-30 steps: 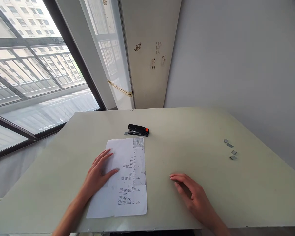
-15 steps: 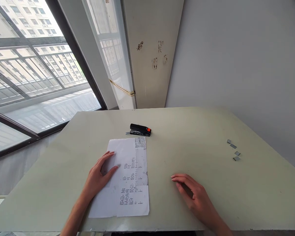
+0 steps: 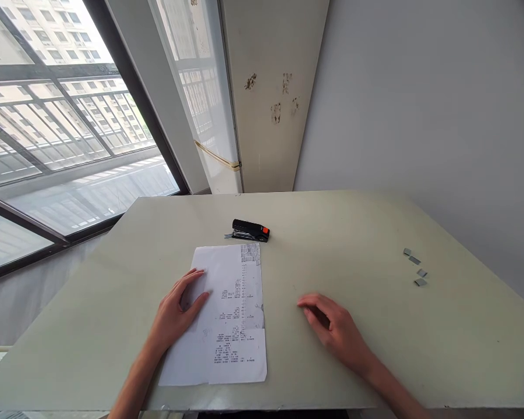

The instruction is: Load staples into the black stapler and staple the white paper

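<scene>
A printed sheet of paper (image 3: 220, 343) lies flat, its small text and a dense block of print along the right side. On its left part rests my left hand (image 3: 177, 314), open, with thumb and fingers spread. To the right of the paper, apart from it, my right hand (image 3: 327, 326) is over the tabletop. Its fingers curve loosely, a gap shows between thumb and forefinger, and nothing is in it. Just beyond the paper's top edge stands a black stapler (image 3: 250, 230) with an orange-red patch at its right end. A strip of staples (image 3: 228, 236) shows by its left end.
Several small grey staple strips (image 3: 414, 260) lie scattered on the right side of the pale table (image 3: 344, 233). A grey wall (image 3: 419, 105) borders the table at the back right. Large windows (image 3: 70, 128) are at the left, beyond the table's edge.
My right hand has moved a little forward and to the left, nearer the paper. The left hand stays on the sheet, and the stapler has not moved on the table.
</scene>
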Demonstrator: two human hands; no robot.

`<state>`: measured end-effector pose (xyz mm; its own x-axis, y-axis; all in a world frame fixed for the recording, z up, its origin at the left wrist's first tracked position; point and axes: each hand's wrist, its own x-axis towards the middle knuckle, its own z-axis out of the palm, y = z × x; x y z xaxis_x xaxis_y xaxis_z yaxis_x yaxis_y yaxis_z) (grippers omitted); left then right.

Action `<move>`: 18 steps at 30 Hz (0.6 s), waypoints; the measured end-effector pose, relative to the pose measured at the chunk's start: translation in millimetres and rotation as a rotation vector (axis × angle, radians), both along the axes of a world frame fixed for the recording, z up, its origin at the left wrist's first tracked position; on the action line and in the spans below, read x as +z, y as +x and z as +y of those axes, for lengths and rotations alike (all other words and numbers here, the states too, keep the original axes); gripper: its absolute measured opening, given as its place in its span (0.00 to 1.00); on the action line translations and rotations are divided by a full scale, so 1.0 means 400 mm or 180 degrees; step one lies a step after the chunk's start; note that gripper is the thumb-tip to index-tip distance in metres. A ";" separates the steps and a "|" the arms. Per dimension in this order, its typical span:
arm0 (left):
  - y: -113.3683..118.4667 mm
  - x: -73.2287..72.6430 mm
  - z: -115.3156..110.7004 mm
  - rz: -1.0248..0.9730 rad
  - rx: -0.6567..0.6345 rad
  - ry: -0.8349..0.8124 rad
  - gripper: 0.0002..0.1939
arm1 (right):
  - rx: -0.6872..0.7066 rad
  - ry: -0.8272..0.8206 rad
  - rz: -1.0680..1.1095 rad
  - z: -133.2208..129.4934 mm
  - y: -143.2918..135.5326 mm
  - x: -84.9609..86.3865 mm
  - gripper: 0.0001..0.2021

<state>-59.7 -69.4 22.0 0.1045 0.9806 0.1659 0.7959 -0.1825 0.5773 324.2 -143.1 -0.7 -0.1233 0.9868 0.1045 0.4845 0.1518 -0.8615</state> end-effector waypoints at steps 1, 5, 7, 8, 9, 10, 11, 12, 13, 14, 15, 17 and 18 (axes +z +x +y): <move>0.000 0.001 0.000 -0.0002 -0.0008 0.0002 0.26 | -0.0040 0.0004 -0.0016 0.026 -0.005 0.000 0.14; 0.003 0.005 -0.001 -0.0026 -0.0022 0.0002 0.27 | -0.0312 -0.0028 0.0080 0.160 -0.032 0.000 0.15; 0.003 0.005 -0.002 -0.0031 -0.0025 -0.0004 0.27 | -0.0453 0.0060 0.0133 0.233 -0.049 -0.003 0.17; 0.003 0.004 -0.003 -0.0030 -0.0023 -0.0009 0.26 | -0.0497 0.0098 0.0139 0.269 -0.058 -0.005 0.18; 0.003 0.002 -0.003 -0.0025 -0.0021 -0.0018 0.26 | -0.0534 0.0144 0.0140 0.302 -0.067 -0.008 0.19; 0.002 0.001 -0.004 -0.0020 -0.0017 -0.0028 0.26 | -0.0559 0.0184 0.0144 0.332 -0.077 -0.011 0.22; 0.002 -0.001 -0.005 -0.0016 -0.0011 -0.0036 0.26 | -0.0577 0.0212 0.0142 0.360 -0.087 -0.014 0.25; 0.001 -0.002 -0.005 -0.0017 -0.0002 -0.0044 0.26 | -0.0584 0.0220 0.0131 0.385 -0.097 -0.016 0.29; 0.001 -0.002 -0.006 -0.0020 0.0003 -0.0052 0.26 | -0.0585 0.0218 0.0109 0.407 -0.106 -0.018 0.32; 0.001 -0.002 -0.006 -0.0027 0.0010 -0.0056 0.26 | -0.0563 0.0205 0.0080 0.427 -0.115 -0.019 0.33; 0.001 -0.002 -0.006 -0.0036 0.0011 -0.0061 0.26 | -0.0526 0.0187 0.0047 0.444 -0.124 -0.018 0.34; 0.001 0.000 -0.006 -0.0046 0.0012 -0.0061 0.25 | -0.0425 0.0157 -0.0029 0.472 -0.137 -0.014 0.31; 0.002 0.001 -0.006 -0.0048 0.0009 -0.0052 0.25 | -0.0383 0.0150 -0.0070 0.482 -0.143 -0.012 0.28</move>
